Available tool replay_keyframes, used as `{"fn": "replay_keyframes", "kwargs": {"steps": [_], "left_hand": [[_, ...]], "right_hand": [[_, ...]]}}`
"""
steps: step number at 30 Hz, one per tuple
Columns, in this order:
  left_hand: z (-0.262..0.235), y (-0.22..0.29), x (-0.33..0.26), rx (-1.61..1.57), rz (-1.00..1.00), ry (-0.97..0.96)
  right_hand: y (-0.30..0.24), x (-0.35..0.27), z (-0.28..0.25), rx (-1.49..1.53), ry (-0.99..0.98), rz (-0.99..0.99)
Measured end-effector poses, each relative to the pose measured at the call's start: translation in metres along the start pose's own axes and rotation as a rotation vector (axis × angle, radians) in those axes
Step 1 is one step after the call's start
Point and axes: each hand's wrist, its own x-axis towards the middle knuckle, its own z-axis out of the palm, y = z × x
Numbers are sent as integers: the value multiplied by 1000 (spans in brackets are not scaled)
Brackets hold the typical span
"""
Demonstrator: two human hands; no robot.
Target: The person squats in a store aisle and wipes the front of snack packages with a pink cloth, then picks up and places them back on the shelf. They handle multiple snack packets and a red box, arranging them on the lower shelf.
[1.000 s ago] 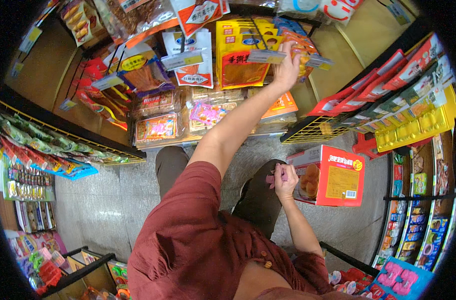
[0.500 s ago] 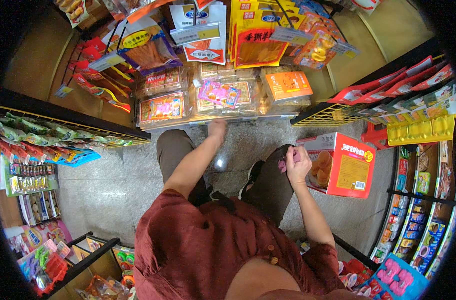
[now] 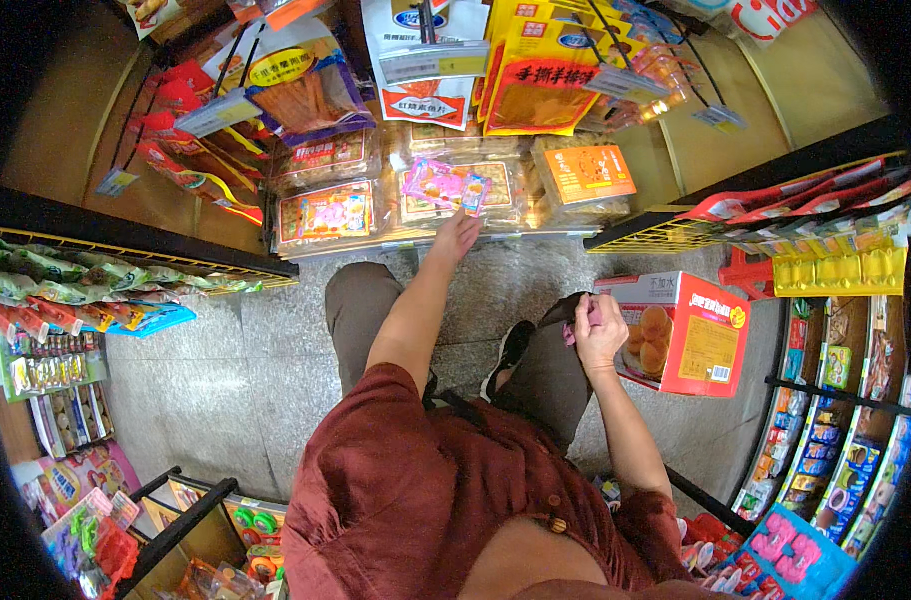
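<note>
My left hand (image 3: 458, 237) reaches forward to the low front shelf. Its fingertips are at the near right edge of small pink packets (image 3: 438, 184) lying on a clear plastic food box (image 3: 413, 208). The fingers are stretched out, and no grip on a packet shows. Resting at my right knee, my right hand (image 3: 602, 335) is closed around a crumpled pink cloth-like bundle (image 3: 580, 322), partly hidden by the fingers. More pink packets (image 3: 342, 214) lie on the neighbouring box to the left. An orange-labelled box (image 3: 588, 172) sits to the right.
A red and white carton (image 3: 686, 335) stands on the floor beside my right knee. Snack bags (image 3: 311, 85) hang on hooks above the boxes. Wire racks with packets flank both sides, and a shelf of small goods (image 3: 836, 430) curves along the right.
My left hand has moved forward and slightly right, from the shelf's front edge to the pink packets, its fingers extending. The right hand stays at the knee with the pink bundle.
</note>
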Motion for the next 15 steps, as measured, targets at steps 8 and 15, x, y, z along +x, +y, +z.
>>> {"fn": "replay_keyframes", "kwargs": {"steps": [8, 15], "left_hand": [[-6, -3, 31, 0, -7, -83], [-4, -2, -1, 68, 239, 19]], "right_hand": [[-1, 3, 10, 4, 8, -46], [-5, 3, 13, -5, 14, -56]]}}
